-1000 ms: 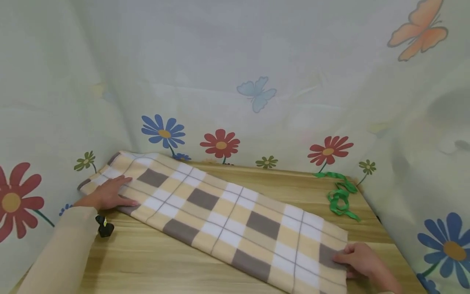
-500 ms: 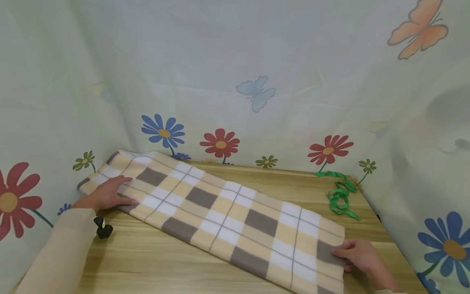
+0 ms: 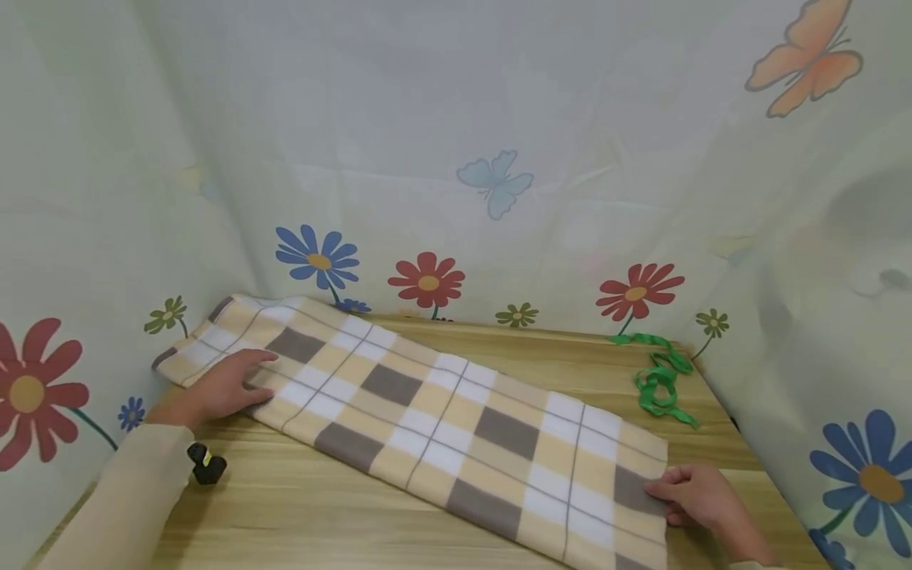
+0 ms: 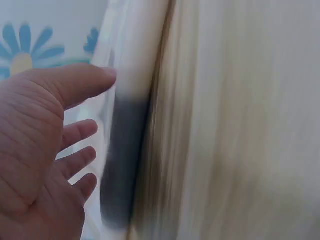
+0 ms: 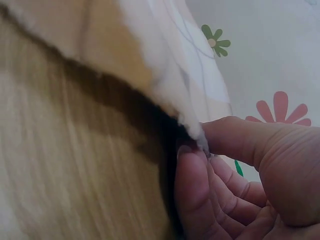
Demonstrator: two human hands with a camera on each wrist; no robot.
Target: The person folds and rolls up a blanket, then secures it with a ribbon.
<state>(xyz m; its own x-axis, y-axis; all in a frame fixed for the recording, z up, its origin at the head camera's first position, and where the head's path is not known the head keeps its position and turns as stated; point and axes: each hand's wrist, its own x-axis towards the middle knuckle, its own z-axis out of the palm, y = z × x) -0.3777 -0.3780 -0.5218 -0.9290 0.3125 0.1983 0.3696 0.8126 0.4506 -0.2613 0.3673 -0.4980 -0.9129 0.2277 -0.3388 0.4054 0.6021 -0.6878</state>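
Our right hand's (image 3: 694, 500) grip pinches one end of the folded plaid fleece blanket (image 3: 427, 419); our left hand's (image 3: 224, 385) fingers spread apart at the other. Slanting across the desk (image 3: 299, 507), it should handle soft, light and floppy, best held by both ends.

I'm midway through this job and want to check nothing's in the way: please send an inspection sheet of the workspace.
Surface: wood-grain table, bare wood showing both in front of and behind the cloth.
Job's things: the cloth is checked and lies slantwise, far left to near right; its near right corner runs out of the head view.
Clutter: loose green ribbon at far right; small black object with a yellow mark at left, identity unclear.
Left grip: over the cloth's left part, fingers spread.
Right grip: pinches the cloth's right edge.
Cables: nothing seen.
Surroundings: pale backdrop with printed flowers and butterflies.
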